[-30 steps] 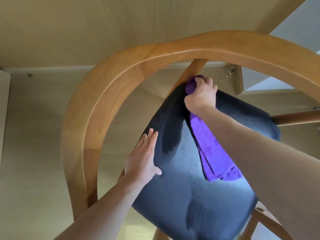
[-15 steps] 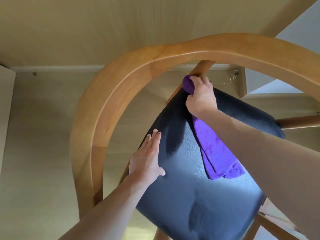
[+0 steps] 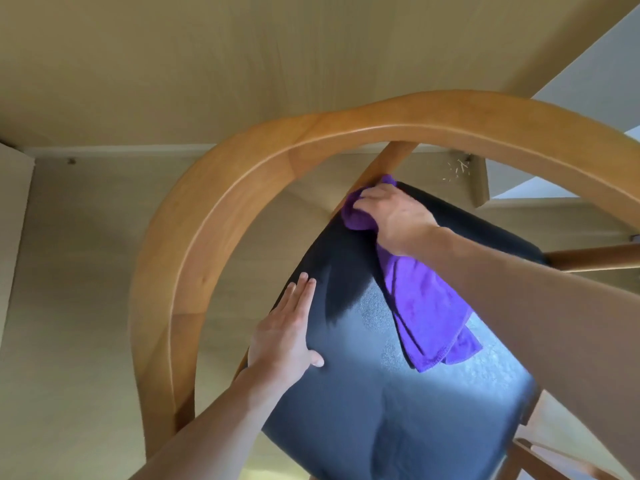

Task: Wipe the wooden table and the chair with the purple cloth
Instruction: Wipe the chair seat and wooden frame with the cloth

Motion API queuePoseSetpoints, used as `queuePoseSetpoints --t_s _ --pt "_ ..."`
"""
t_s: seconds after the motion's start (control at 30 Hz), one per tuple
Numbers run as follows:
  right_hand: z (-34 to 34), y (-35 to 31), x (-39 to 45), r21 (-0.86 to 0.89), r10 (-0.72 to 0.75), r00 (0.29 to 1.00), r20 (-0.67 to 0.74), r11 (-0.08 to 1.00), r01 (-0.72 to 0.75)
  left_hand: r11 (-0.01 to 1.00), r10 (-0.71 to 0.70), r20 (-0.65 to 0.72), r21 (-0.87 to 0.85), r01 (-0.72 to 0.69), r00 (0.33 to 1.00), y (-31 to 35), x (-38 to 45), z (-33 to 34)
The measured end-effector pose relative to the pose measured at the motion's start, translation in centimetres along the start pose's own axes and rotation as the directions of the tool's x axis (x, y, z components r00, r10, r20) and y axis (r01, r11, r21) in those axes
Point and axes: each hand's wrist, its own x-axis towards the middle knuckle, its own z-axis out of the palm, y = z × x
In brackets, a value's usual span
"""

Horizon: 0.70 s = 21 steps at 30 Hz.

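The chair fills the view from above: a curved wooden backrest (image 3: 221, 216) arcs over a dark padded seat (image 3: 398, 410). My right hand (image 3: 398, 216) grips a bunched end of the purple cloth (image 3: 426, 306) at the seat's far corner, against a slanted wooden strut (image 3: 388, 164). The rest of the cloth trails down across the seat under my forearm. My left hand (image 3: 287, 337) lies flat on the seat's left edge, fingers straight, thumb on the cushion.
Pale floor (image 3: 69, 306) lies below and left of the chair. A wall with a baseboard (image 3: 121, 150) runs behind it. Another wooden chair part (image 3: 595, 258) juts in at the right, and a white panel edge (image 3: 14, 220) stands at far left.
My right hand has pushed the bunched cloth leftward along the seat's far corner by the strut. The left hand stays flat in place. The view has shifted slightly.
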Motion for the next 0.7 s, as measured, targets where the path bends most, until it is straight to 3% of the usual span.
queuePoseSetpoints --t_s 0.1,0.17,0.23,0.27,0.43,0.5,0.57,0.7 --pt "0.0 4.9 -0.5 0.073 0.291 0.955 -0.063 0.955 -0.287 1.0 0.0 -0.006 0.014 0.0 1.0 0.0 0.1 0.1" --pt "0.4 5.9 -0.7 0.162 0.497 0.864 -0.085 0.862 -0.48 1.0 -0.005 0.006 0.015 0.005 1.0 0.1 0.0 0.2" --pt "0.4 5.2 -0.2 0.266 0.611 0.785 -0.106 0.778 -0.57 1.0 -0.007 -0.003 0.022 0.007 1.0 0.1 0.0 0.3" --pt "0.2 4.2 0.3 0.283 0.608 0.786 -0.112 0.778 -0.561 1.0 -0.005 -0.007 0.019 0.005 1.0 0.0 0.0 0.3" --pt "0.6 -4.5 2.5 0.167 0.363 0.929 -0.067 0.922 -0.348 1.0 -0.002 0.01 0.01 0.002 1.0 -0.3 0.2 0.6" --pt "1.1 -7.1 1.7 0.082 0.168 0.986 -0.015 0.983 -0.166 1.0 -0.002 0.013 0.017 0.002 1.0 -0.3 0.2 0.6" --pt "1.9 -7.9 0.2 0.076 -0.007 0.998 0.061 0.997 0.003 1.0 -0.008 0.015 0.025 0.008 1.0 -0.3 0.2 0.5" --pt "3.3 -6.8 -3.9 0.228 -0.239 0.967 0.092 0.95 0.213 0.999 -0.005 0.047 0.046 0.002 0.999 0.0 0.2 0.0"
